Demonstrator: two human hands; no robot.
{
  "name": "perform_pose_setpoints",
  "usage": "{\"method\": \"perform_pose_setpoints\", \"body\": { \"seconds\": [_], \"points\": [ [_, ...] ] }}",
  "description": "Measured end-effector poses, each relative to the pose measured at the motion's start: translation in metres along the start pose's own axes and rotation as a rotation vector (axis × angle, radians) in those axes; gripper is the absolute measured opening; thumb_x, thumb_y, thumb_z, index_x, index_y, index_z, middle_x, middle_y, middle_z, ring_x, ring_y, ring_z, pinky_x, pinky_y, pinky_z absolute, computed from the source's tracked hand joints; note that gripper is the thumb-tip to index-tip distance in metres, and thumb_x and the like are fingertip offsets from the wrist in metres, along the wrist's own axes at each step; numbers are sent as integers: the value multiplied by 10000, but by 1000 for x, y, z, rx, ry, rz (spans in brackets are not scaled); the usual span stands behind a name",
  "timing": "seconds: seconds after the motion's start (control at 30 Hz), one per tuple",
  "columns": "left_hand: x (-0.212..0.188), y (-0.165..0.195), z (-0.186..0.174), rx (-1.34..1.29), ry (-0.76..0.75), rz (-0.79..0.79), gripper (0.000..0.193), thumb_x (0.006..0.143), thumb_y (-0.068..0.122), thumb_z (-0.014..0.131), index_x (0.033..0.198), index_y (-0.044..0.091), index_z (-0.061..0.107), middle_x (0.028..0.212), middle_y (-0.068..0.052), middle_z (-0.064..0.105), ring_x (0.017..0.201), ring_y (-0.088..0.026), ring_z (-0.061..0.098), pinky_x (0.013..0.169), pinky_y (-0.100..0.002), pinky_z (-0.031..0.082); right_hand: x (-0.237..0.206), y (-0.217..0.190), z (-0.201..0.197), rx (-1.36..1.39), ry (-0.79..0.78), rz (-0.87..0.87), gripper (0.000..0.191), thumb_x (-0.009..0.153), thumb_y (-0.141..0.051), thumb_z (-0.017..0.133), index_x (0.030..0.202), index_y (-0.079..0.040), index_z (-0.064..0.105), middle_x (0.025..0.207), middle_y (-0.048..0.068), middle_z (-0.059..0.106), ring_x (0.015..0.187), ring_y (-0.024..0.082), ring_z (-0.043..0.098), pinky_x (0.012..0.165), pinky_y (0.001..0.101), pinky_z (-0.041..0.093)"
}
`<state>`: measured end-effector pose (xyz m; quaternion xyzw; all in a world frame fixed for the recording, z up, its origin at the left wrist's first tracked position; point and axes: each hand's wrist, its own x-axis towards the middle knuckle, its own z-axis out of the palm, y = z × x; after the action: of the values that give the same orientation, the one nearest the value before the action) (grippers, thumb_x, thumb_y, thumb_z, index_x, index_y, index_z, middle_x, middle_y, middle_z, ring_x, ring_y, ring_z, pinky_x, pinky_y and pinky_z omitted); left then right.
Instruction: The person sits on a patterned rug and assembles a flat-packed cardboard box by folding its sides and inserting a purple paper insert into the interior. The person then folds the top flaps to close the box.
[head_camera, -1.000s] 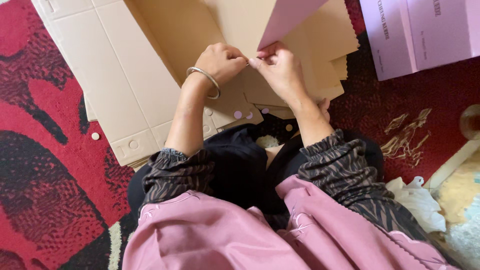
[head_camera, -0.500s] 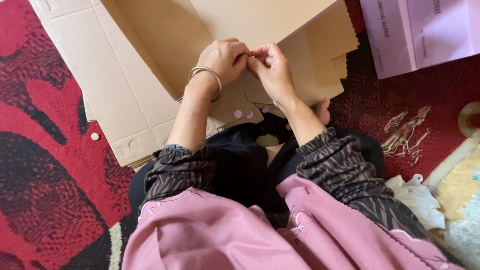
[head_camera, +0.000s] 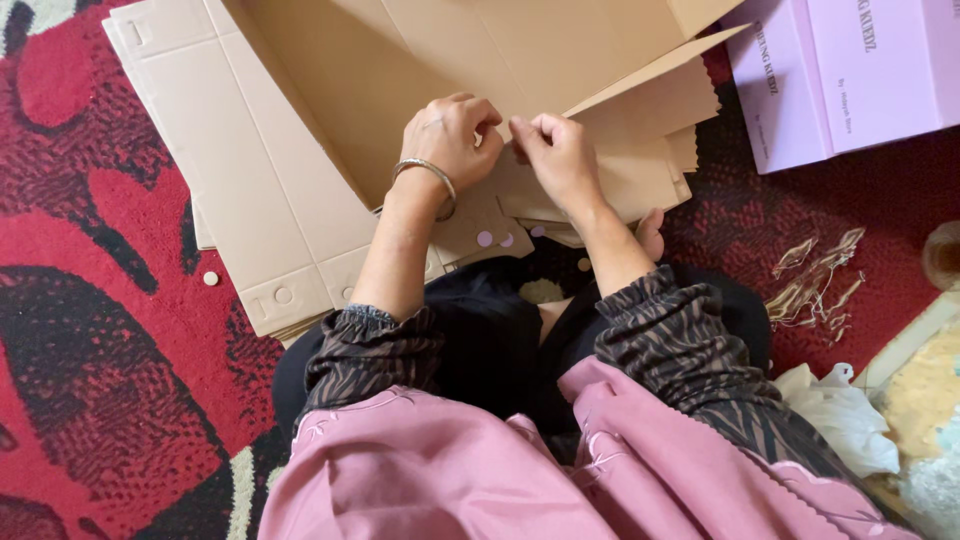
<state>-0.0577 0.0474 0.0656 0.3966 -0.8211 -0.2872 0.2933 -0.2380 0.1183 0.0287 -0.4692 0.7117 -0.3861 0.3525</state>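
A flat brown cardboard box blank (head_camera: 440, 60) is tilted up in front of me, its plain inner side facing me. My left hand (head_camera: 452, 135), with a metal bangle on the wrist, pinches the lower edge of the blank. My right hand (head_camera: 556, 150) pinches the same edge right beside it, fingertips almost touching the left hand. A loose flap (head_camera: 660, 95) of the blank sticks out to the right. Under the hands lies a stack of more flat cardboard blanks (head_camera: 260, 200) on the red patterned carpet (head_camera: 90, 300).
Pink printed cardboard sheets (head_camera: 850, 70) lie at the top right. Clear plastic strips (head_camera: 815, 275) and crumpled white plastic (head_camera: 840, 415) sit on the carpet at the right. Small round cardboard punch-outs (head_camera: 210, 278) are scattered near the stack. My lap fills the bottom.
The blank has been turned: its pink outer face, seen a second ago, is gone from view and the brown inside now faces me. Both hands stayed pinched together on its edge.
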Motion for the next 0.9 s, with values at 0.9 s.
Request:
{"method": "perform_pose_setpoints", "body": {
  "seconds": [0.9],
  "points": [
    [-53, -3, -12, 55, -169, -23, 259, 883, 62, 665, 1129, 95, 737, 1040, -144, 727, 942, -371, 680, 825, -466, 532, 59, 39, -13, 590, 228, 257, 604, 928, -98, 592, 1403, -158, 224, 1169, 110, 631, 901, 213, 735, 654, 349, 613]
  ]
}}
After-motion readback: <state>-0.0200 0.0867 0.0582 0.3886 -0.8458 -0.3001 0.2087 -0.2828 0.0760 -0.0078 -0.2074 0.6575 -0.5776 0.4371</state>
